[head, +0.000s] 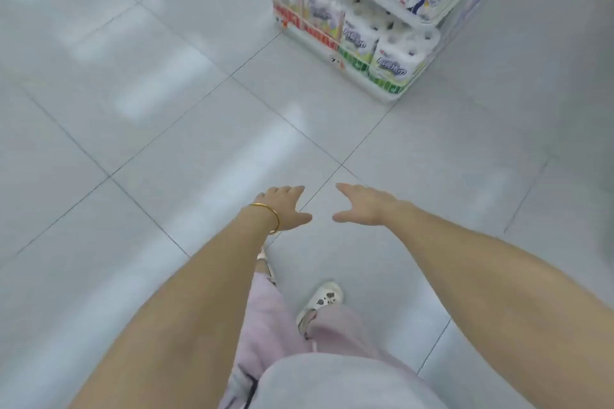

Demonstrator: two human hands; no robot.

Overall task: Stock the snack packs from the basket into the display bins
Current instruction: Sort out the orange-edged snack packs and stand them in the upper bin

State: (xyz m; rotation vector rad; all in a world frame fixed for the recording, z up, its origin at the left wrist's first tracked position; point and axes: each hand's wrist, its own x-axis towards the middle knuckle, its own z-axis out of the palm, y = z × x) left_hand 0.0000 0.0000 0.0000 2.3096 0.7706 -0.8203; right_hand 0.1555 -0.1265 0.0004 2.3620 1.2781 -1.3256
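Note:
Both my arms stretch forward and down over a pale tiled floor. My left hand (287,207), with a gold bangle on the wrist, has relaxed fingers and holds nothing. My right hand (362,204) is a short gap to its right, fingers straight, also holding nothing. No basket, snack pack or display bin shows in this view.
A low white shelf stand (372,26) stacked with wrapped paper-roll packs stands at the upper right on the floor. My legs in light pink trousers and white clogs (320,304) are below the hands. Grey floor tiles (149,109) fill the left and centre.

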